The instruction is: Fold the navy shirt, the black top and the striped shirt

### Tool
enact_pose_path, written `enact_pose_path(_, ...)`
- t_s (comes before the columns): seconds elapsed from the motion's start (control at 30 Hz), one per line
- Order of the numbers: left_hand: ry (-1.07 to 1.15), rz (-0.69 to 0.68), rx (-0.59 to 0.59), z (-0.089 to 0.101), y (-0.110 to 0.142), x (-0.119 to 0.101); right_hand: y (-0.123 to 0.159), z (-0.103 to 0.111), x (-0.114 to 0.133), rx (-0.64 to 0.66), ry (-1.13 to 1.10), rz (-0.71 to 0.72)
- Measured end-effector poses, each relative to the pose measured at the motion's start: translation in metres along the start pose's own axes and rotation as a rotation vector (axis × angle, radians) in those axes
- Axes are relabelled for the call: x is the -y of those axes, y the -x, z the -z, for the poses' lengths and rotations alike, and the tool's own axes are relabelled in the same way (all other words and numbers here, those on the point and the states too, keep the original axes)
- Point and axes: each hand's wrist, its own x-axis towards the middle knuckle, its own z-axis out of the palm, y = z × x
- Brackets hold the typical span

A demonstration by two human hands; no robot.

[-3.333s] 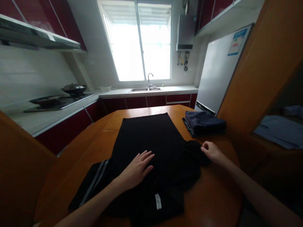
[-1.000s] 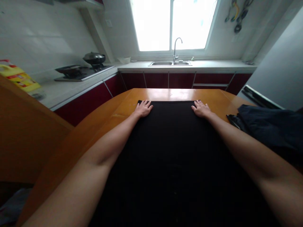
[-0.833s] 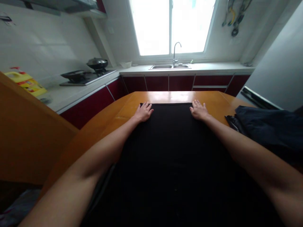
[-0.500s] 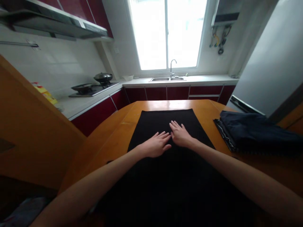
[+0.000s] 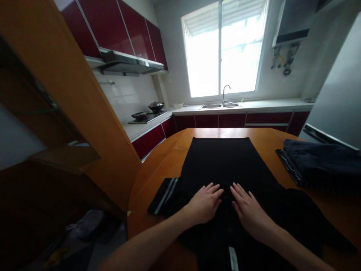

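A black shirt [image 5: 225,162] lies spread flat on a round wooden table [image 5: 175,150], its far hem toward the window. One sleeve with white stripes [image 5: 165,190] sticks out at the left. My left hand [image 5: 205,203] and my right hand [image 5: 248,210] rest side by side, palms down and fingers stretched out, on the near middle of the shirt. Neither hand holds anything. A white label [image 5: 233,259] shows near the collar end below my hands.
A folded dark blue garment [image 5: 321,165] lies at the table's right. A wooden partition [image 5: 70,94] stands close on the left. Behind are a counter with a sink [image 5: 221,106], a stove with pans [image 5: 148,114], red cabinets and a grey fridge [image 5: 341,105].
My hands slid from the shirt's far corners to its middle, then back toward me along the centre. The view swung left and pulled back.
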Motion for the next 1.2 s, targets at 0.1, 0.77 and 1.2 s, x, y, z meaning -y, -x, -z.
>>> enact_pose_path(0.1, 0.008, -0.017, -0.043, -0.004, 0.001, 0.003, 0.005, -0.003, -0.006, -0.004, -0.012, 0.012)
enact_pose_path(0.77, 0.079, -0.062, -0.112, 0.002, -0.005, 0.016, 0.009, 0.001, -0.017, -0.051, 0.032, 0.074)
enact_pose_path(1.2, 0.036, -0.055, 0.018, -0.013, -0.008, 0.008, 0.002, -0.002, -0.015, -0.027, 0.035, 0.003)
